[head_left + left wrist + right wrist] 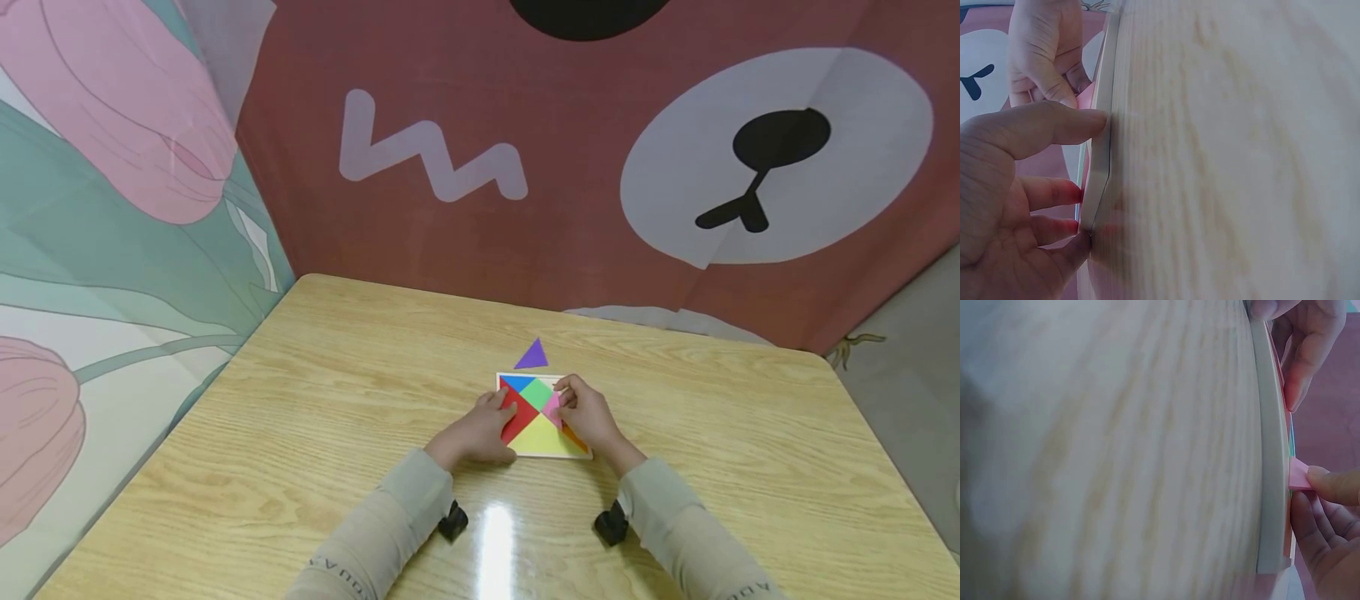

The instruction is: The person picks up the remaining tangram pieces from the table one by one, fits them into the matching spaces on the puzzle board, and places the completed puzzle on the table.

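Note:
A tangram tray with a pale rim lies on the table, holding red, blue, green, yellow and orange pieces. My left hand grips the tray's left side, fingers over the red piece; in the left wrist view its thumb touches the tray edge. Between thumb and fingertips, my right hand pinches a pink piece, which sticks up from the tray surface in the right wrist view. The right fingers partly cover the tray's right side. Beyond the far rim lies a purple triangle.
The wood-grain table extends on every side of the tray. Behind it hangs a brownish-red cloth with a cartoon face, and a floral cloth hangs at the left. A light reflection shows near the front.

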`<state>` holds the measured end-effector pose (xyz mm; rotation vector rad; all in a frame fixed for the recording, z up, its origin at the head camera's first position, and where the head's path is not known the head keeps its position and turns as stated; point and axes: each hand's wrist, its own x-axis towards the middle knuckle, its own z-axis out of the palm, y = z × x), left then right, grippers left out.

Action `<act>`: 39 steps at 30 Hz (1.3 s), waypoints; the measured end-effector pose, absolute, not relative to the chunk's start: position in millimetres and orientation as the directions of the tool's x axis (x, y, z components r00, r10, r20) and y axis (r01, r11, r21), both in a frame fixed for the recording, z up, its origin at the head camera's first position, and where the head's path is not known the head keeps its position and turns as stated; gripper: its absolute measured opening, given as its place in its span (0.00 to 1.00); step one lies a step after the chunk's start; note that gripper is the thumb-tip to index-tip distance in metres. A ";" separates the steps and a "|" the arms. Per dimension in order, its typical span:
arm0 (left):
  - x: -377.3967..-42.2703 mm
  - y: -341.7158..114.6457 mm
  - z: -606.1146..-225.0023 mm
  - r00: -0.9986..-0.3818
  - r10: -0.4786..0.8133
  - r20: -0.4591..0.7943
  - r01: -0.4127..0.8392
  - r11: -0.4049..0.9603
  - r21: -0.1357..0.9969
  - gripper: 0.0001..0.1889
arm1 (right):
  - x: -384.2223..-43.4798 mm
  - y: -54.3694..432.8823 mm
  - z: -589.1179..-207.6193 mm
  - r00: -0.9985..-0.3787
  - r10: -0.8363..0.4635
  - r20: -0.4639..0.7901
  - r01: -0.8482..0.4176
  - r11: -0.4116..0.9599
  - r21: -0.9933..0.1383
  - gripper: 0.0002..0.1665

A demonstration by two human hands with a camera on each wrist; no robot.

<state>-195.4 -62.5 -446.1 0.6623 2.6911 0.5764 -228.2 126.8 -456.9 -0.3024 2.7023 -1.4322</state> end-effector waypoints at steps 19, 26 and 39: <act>-196.4 -65.2 -446.7 -0.852 0.477 -0.216 0.351 0.827 0.439 0.39 | -229.7 121.0 -460.3 -0.969 -0.237 0.071 -0.203 0.595 -0.777 0.17; -195.9 -66.4 -446.1 -0.851 0.479 -0.214 0.352 0.824 0.444 0.39 | -231.5 120.0 -456.3 -0.968 -0.246 0.042 -0.202 0.673 -0.711 0.16; -196.6 -60.5 -446.3 -0.851 0.476 -0.223 0.350 0.829 0.436 0.38 | -230.6 127.3 -452.7 -0.955 -0.291 0.054 -0.267 0.770 -0.580 0.08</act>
